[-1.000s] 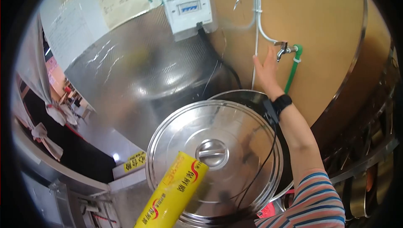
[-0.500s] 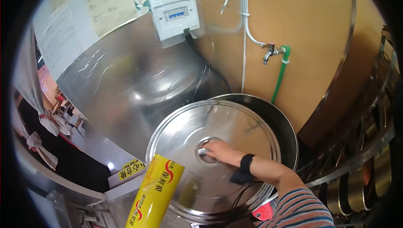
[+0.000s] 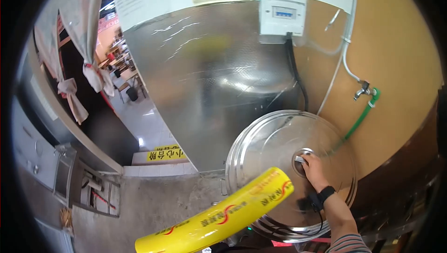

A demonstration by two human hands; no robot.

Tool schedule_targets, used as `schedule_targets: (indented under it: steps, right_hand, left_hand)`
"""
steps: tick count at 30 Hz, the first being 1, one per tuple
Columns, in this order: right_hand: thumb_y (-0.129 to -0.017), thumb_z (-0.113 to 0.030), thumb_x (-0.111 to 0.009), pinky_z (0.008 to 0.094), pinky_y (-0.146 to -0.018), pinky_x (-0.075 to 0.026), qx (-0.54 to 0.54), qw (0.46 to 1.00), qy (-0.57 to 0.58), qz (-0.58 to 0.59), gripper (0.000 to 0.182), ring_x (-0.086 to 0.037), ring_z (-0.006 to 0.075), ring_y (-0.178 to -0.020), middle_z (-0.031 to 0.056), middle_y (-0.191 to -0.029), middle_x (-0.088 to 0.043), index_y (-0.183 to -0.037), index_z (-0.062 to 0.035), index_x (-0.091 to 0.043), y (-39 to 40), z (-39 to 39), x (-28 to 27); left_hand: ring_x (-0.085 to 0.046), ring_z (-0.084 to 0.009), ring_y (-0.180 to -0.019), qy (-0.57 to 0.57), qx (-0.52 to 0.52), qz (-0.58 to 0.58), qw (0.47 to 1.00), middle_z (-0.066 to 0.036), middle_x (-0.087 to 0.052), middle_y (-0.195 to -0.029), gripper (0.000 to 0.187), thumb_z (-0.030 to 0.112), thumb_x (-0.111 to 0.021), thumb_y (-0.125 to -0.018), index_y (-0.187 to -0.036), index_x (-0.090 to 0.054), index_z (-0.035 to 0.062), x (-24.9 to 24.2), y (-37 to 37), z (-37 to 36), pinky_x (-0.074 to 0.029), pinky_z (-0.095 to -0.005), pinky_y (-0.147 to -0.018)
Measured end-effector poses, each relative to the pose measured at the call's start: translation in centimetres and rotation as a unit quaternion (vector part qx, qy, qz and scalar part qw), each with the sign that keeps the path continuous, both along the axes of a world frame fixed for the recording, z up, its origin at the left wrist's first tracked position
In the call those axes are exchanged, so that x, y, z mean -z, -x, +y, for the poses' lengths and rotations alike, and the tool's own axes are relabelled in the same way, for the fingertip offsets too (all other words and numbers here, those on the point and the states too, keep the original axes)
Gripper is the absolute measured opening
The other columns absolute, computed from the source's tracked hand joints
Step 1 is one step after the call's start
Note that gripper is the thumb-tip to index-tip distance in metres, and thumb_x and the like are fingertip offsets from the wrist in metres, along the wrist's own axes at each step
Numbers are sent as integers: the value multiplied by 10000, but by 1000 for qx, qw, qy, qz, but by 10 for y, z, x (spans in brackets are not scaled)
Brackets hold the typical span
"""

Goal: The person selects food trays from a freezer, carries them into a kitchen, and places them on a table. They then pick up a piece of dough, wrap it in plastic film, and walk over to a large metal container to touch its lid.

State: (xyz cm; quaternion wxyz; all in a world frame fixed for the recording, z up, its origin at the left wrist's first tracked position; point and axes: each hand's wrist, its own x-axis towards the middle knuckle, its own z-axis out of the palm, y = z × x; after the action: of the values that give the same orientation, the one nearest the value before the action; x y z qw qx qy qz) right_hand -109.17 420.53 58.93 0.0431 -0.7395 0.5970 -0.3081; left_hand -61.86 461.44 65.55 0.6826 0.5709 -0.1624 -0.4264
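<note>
My right hand (image 3: 315,173) has its fingers closed on the handle in the middle of a large round metal lid (image 3: 265,146). The lid sits over a big pot, and almost none of the pot shows beneath it. A long yellow roll of cling film (image 3: 219,218) with red and black print slants across the front of the view, overlapping the lid's near left part. Whatever supports the roll is out of sight, and my left hand does not show. A black band circles my right wrist, with a dark cable hanging from it.
Behind the lid are a tap (image 3: 362,91) with a green pipe and a white breaker box (image 3: 282,13). A doorway at left has tied curtains (image 3: 70,92) and a step with a yellow sign (image 3: 166,154). A metal rack (image 3: 95,192) stands below.
The view has turned left. The lid, with my right hand on its handle, has moved over the pot, whose dark opening showed before. The yellow roll has tilted from steep to flatter.
</note>
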Motion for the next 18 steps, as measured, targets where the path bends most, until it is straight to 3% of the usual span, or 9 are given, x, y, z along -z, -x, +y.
schedule_targets:
  steps: [4,6,9,11,12,13,15,16,18]
  right_hand:
    - [-739,-4,-649,419,-872,-461,8,998,-43,-38,290,-575,382,-982,189,-1018,-624,-1027,-38,-662,-11,1,10]
    - [-743,10,-639,412,-893,-455,-24,999,-22,-43,319,-572,374,-1008,186,-1026,-623,-1056,-48,-652,-8,3,7]
    - [-690,-91,-722,434,-969,-402,1,997,-11,70,450,-525,352,-1076,165,-1151,-566,-1129,-101,-622,-21,12,-12]
    - [-727,-105,-721,413,-974,-404,-61,998,30,14,517,-529,318,-1089,134,-1160,-565,-1215,-64,-558,-35,20,-19]
    - [-825,-103,-655,373,-934,-440,-76,950,-132,-272,432,-557,245,-1071,125,-1157,-571,-1235,-40,-534,-46,33,-16]
    - [-923,-172,-564,340,-901,-463,-111,847,-247,-457,356,-571,193,-1043,123,-1156,-575,-1246,-27,-528,-75,60,-51]
    - [-916,-366,-576,350,-850,-486,-262,734,-364,-510,444,-591,214,-1006,122,-1128,-601,-1248,-73,-548,-102,99,-86]
    - [-916,-366,-576,350,-850,-486,-285,729,-376,-496,444,-591,214,-1006,122,-1128,-601,-1248,-73,-548,-114,102,-82]
    - [-895,-461,-564,405,-1019,-421,-358,541,-493,-580,592,-564,297,-1152,170,-1335,-518,-1306,-40,-503,-122,99,-40]
  left_hand:
    - [-562,-144,-781,-3,67,26,997,-58,-611,-985,510,446,-553,-928,-1207,-510,22,25,-1,7,-463,-282,-674]
    - [-546,-132,-711,-4,26,2,1000,-35,-611,-914,477,446,-555,-928,-1158,-541,29,14,13,3,-441,-261,-620]
    - [-515,-115,-652,78,109,16,991,-1,-588,-835,427,418,-597,-909,-1117,-561,47,37,10,9,-420,-262,-583]
    - [-526,-112,-669,44,50,34,997,-10,-592,-839,434,400,-668,-862,-1095,-571,47,10,21,4,-423,-268,-579]
    - [-533,-109,-685,43,62,39,996,-13,-595,-850,441,396,-688,-848,-1091,-572,48,7,18,7,-425,-268,-583]
    - [-543,-111,-705,46,57,27,997,-17,-602,-864,446,393,-690,-847,-1100,-570,45,3,15,7,-432,-270,-590]
    - [-576,-143,-703,23,90,22,995,-25,-633,-865,546,411,-705,-830,-1183,-547,25,24,-2,26,-460,-273,-588]
    - [-604,-166,-784,94,59,125,986,-71,-620,-1031,389,153,-653,-869,-1219,-522,47,44,-9,36,-488,-296,-709]
    - [-604,-157,-885,45,36,72,996,-69,-619,-1124,450,253,-676,-865,-1238,-540,42,57,-18,57,-480,-297,-790]
